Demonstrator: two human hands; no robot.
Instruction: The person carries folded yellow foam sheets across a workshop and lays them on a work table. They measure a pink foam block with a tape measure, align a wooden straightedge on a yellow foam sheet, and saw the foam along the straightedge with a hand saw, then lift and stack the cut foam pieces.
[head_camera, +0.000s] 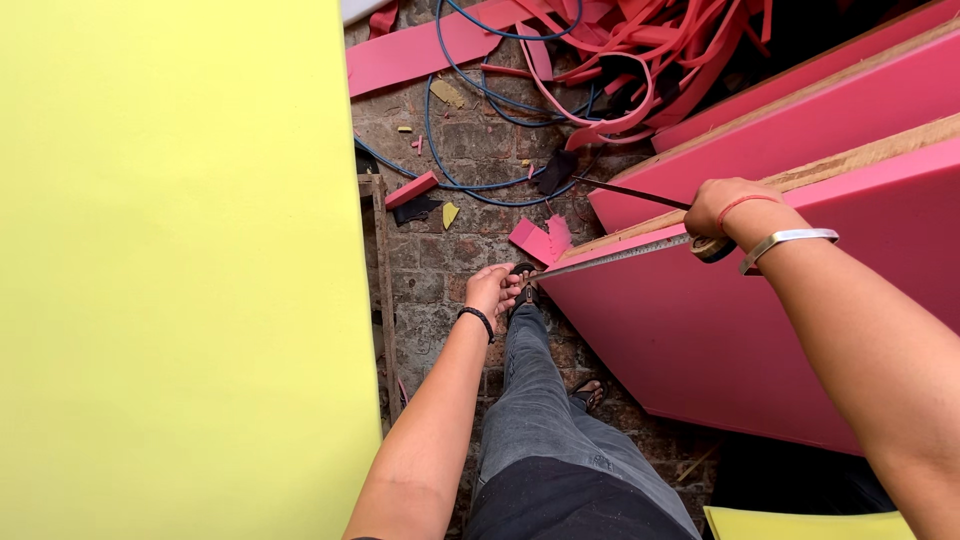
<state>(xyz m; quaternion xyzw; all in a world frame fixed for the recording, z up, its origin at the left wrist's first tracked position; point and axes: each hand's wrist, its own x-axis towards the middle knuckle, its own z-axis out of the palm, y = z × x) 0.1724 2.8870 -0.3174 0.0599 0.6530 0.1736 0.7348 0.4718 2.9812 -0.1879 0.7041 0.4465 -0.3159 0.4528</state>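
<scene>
Head view: left hand (492, 288) pins the metal ruler (610, 256) at the pink foam sheet's (700, 330) corner; right hand (722, 210) grips a blade (632, 193) above it, mid-marking; next calls for a steady stroke along the ruler.

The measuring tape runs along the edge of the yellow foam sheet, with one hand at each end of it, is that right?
Not quite. In the head view the measuring tape runs along the edge of the pink foam sheet, not the yellow one, which stands apart to the left. The rest holds: the left hand is at one end and the right hand at the other.
</scene>
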